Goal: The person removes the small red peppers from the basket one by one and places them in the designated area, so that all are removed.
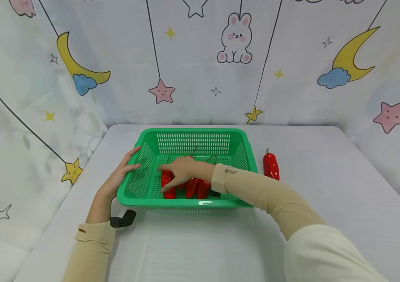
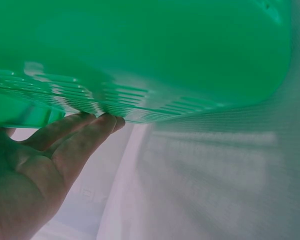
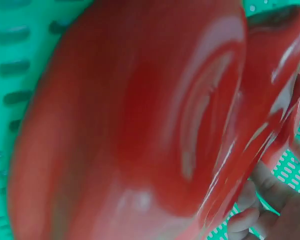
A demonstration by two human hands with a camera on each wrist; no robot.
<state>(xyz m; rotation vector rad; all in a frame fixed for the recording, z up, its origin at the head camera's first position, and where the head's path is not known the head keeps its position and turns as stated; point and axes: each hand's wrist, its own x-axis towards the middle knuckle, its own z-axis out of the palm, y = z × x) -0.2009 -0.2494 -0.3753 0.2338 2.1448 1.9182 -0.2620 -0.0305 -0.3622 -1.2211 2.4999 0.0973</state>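
A green plastic basket (image 1: 200, 202) stands on the table with several red peppers (image 1: 191, 188) in it. My left hand (image 1: 117, 178) rests at its left side, with fingertips on the rim in the head view. In the left wrist view those fingers (image 2: 85, 137) lie nearly straight against the basket's wall. Reaching into the basket, my right hand (image 1: 182, 170) has its thumb and forefinger spread over the leftmost red pepper (image 1: 169, 178). Large glossy peppers (image 3: 140, 115) fill the right wrist view, partly hiding the right hand (image 3: 285, 215). Its other fingers are hard to make out.
One more red pepper (image 1: 271, 166) lies on the white table (image 1: 313, 176) to the right of the basket. A dark object (image 1: 215, 193) sits in the basket below my right sleeve. Behind the table hangs a cloth (image 1: 193, 58) with cartoon prints.
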